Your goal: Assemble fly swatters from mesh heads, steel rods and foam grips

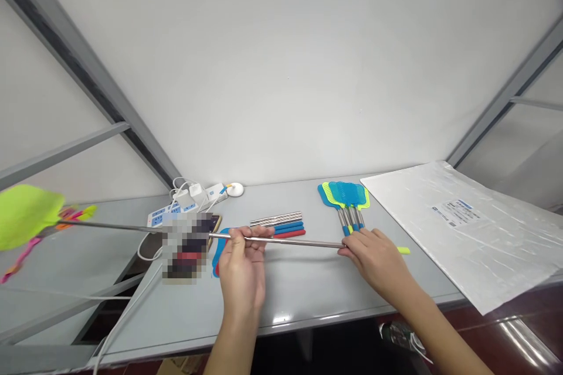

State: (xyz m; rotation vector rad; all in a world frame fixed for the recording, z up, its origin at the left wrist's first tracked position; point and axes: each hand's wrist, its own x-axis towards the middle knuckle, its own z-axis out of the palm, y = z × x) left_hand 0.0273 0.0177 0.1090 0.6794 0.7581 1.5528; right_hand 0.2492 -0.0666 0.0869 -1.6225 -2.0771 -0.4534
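Stretched out lengthwise across the view is a fly swatter with a long telescopic metal rod and a yellow-green head point(30, 215), which hangs past the table's left side. My left hand point(243, 263) holds the rod near its middle, palm up, thumb over the metal. Farther along, my right hand point(378, 261) is closed round the handle end, and the yellow-green handle tip point(403, 251) sticks out beyond it. Behind my right hand lies a fanned group of blue and yellow-green fly swatters point(345, 194). Blue and red handles point(289, 228) and bare metal rods point(277, 218) lie between my hands, farther back.
A white padded package point(440, 217) with a label covers the table's right side. At the back left are a power strip point(171, 214) with white plugs and cables, and a phone point(214, 224), partly blurred out. Grey frame bars point(88, 76) flank the table.
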